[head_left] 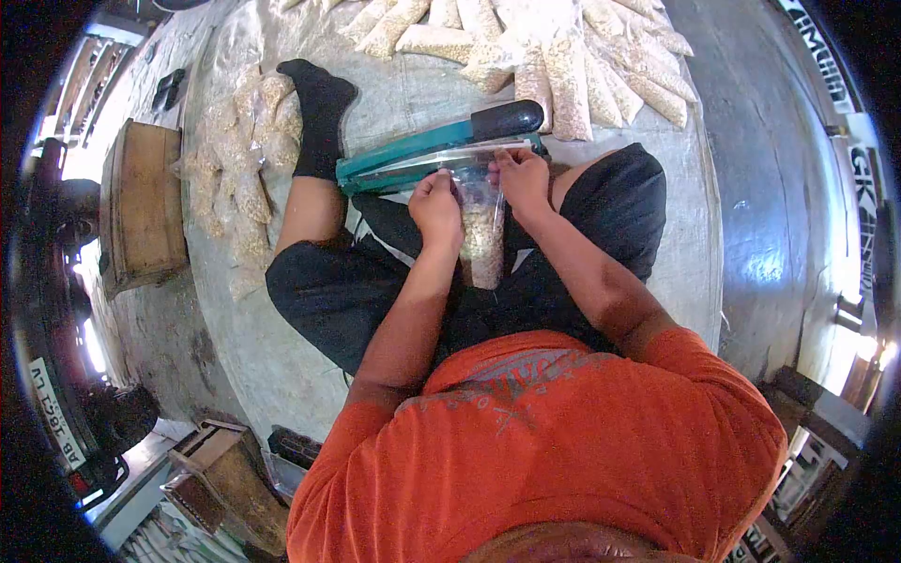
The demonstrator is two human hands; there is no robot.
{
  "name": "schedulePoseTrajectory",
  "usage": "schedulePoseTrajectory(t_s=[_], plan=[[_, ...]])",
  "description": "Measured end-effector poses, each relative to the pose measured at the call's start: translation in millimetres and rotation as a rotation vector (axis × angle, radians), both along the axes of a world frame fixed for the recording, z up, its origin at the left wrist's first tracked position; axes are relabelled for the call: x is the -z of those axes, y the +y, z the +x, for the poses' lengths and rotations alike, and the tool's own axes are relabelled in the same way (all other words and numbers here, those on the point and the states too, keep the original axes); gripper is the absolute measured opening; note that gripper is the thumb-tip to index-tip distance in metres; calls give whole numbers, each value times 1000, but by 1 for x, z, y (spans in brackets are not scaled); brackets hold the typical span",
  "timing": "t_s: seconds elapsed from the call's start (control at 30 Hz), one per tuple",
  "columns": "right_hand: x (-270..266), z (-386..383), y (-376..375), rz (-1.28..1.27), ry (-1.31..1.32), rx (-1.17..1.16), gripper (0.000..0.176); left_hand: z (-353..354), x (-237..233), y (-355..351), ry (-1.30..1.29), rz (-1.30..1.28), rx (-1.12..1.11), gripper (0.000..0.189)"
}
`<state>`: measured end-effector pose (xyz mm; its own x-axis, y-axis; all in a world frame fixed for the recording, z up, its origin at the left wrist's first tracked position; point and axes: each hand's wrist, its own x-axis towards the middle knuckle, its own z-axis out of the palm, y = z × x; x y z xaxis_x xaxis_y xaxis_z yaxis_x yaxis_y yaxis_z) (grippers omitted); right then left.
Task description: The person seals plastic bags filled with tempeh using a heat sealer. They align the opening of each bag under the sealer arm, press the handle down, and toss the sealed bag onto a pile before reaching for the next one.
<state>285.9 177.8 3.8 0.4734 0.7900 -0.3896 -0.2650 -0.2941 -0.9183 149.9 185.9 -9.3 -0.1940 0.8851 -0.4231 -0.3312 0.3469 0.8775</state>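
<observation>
A clear plastic bag [482, 246], partly filled with pale, grain-like pieces, hangs upright between my legs. My left hand [435, 208] pinches its upper left edge, and my right hand [522, 180] pinches the upper right edge. The bag's top lies at a green hand-held impulse sealer [404, 152] with a black handle end, which rests across my lap just beyond my hands. The sealer's arm is raised a little above its base. What the bag holds is too small to name exactly.
Several filled bags [563, 89] lie fanned out on the pale sheet [375, 94] ahead. More filled bags [239, 159] are heaped to the left, beside my black-socked foot [319, 103]. A wooden box [145, 208] stands farther left, and a vehicle with a number plate [58, 413] is at the left edge.
</observation>
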Motion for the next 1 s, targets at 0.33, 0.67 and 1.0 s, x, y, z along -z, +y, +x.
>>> schedulePoseTrajectory(t_s=[0.33,0.67,1.0], plan=[[29,10,4,-13,-523,-118,25,1,11,8,-169,11,-47,13],[33,8,6,-9,-90,-108,22,0,-7,13,-161,-45,-34,8],[17,7,2,-62,-138,-116,23,4,25,18,-217,-46,-56,14]])
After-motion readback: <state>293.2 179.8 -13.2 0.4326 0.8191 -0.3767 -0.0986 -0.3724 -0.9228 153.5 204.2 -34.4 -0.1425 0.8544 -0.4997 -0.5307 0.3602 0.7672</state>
